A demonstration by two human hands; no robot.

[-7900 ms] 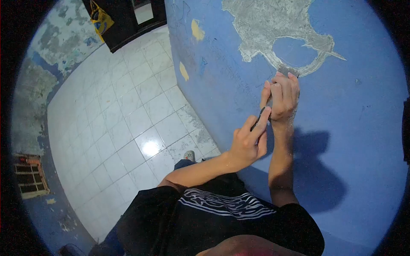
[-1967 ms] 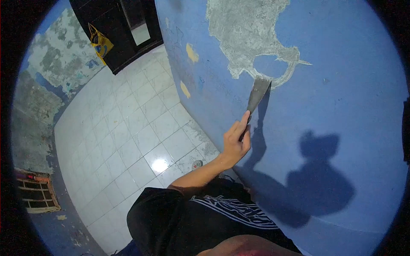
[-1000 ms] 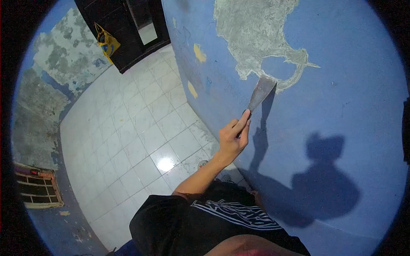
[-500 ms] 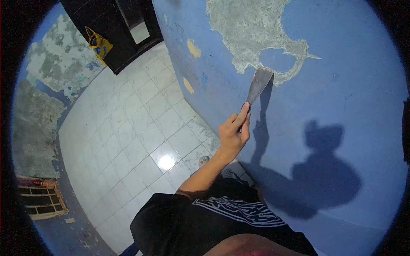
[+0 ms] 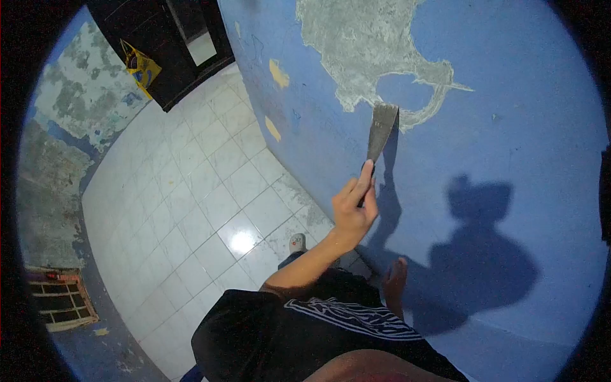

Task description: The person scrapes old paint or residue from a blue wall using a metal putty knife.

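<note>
Scraper [image 5: 383,130] comes through on my head view with its broad metal blade raised to the blue wall [image 5: 509,140], the working edge up at the lower rim of a bare grey patch [image 5: 363,44]. The left hand [image 5: 353,207] has the dark handle closed in its fingers, with the index finger laid forward toward the base of the blade. From where I sit, the blade's wide end looks to be against the wall, at the lower left part of a rough scraped ring that curves around an island of blue paint [image 5: 404,90]. A thin scraped line runs off the ring to the right.

In that same head view I have the right hand [image 5: 396,274] low beside the body, close to the wall and well apart from the scraper. It is dim down there, so I can't tell how its fingers are set or whether they hold anything.

The lamp throws a large dark shadow [image 5: 480,254] on the wall to the right, and the tool's own narrow shadow starts next to the blade. Left of the wall I get pale floor tiles [image 5: 191,172] with a bright glare spot, a shoe [image 5: 297,242] near the left forearm, and a yellow bag [image 5: 146,71] hanging against a dark panelled unit [image 5: 149,25]. Farther left stands a peeling wall [image 5: 76,95], with a barred opening [image 5: 60,299] lower down.
</note>
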